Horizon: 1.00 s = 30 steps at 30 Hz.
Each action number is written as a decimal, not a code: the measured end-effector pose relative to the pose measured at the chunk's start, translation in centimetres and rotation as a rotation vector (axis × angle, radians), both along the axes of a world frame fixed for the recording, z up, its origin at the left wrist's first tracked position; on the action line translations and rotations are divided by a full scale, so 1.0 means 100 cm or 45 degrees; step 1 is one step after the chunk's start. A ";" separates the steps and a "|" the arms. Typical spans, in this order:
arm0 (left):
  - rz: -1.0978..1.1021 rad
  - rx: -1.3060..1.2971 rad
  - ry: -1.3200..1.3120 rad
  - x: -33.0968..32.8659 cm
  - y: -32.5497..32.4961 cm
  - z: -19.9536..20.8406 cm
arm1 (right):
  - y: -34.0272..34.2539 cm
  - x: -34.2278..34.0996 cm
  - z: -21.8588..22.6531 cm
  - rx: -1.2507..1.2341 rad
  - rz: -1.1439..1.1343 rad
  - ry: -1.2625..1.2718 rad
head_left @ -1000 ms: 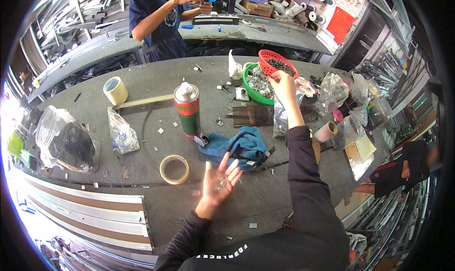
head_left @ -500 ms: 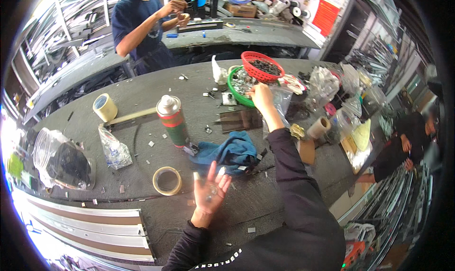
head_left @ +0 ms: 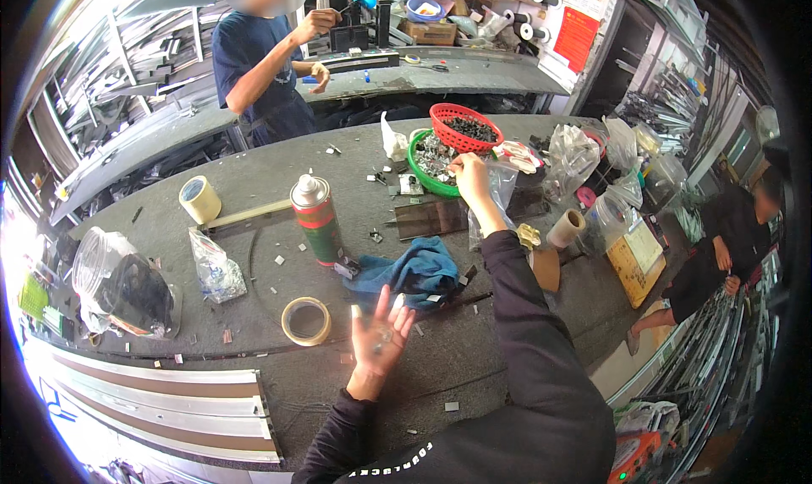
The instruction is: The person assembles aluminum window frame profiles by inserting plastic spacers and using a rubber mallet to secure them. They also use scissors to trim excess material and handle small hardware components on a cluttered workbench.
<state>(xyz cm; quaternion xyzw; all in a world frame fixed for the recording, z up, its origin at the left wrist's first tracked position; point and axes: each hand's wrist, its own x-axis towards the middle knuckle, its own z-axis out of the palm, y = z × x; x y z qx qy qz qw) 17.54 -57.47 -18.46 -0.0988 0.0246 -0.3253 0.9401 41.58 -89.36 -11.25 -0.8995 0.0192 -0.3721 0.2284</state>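
My left hand [head_left: 372,354] is held palm up over the table, fingers spread, with a few small shiny pieces [head_left: 382,338] lying on the palm. White coverings show on some of its fingertips. At the right side of a green basket [head_left: 419,173] is my right hand [head_left: 472,178], its fingers closed together. Whatever sits between them is too small to make out. Small silvery metal parts [head_left: 433,152] fill the green basket. Behind it a red basket [head_left: 442,123] of small black parts rests tilted. A blue cloth [head_left: 414,271] lies just beyond my left hand.
A spray can [head_left: 316,222] stands left of the cloth. Tape rolls [head_left: 306,321], a clear jar [head_left: 110,285] and a bag of small parts [head_left: 216,268] lie leftward. Plastic bags [head_left: 575,158] crowd the right. One person [head_left: 258,69] works across the table; another [head_left: 727,234] is at right.
The whole view has shifted slightly. My right hand stays at the green basket, and my left palm stays upturned. The person across the table has moved their hands farther apart.
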 end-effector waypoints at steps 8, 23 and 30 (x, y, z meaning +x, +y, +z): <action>0.024 -0.161 -0.016 0.000 -0.004 -0.002 | 0.065 -0.107 0.056 0.872 0.707 0.325; -0.011 0.137 -0.084 -0.004 -0.010 -0.010 | 0.173 -0.318 0.009 0.829 0.487 0.292; -0.270 -0.219 -0.151 0.005 -0.005 -0.006 | 0.157 -0.378 0.009 0.831 0.073 0.221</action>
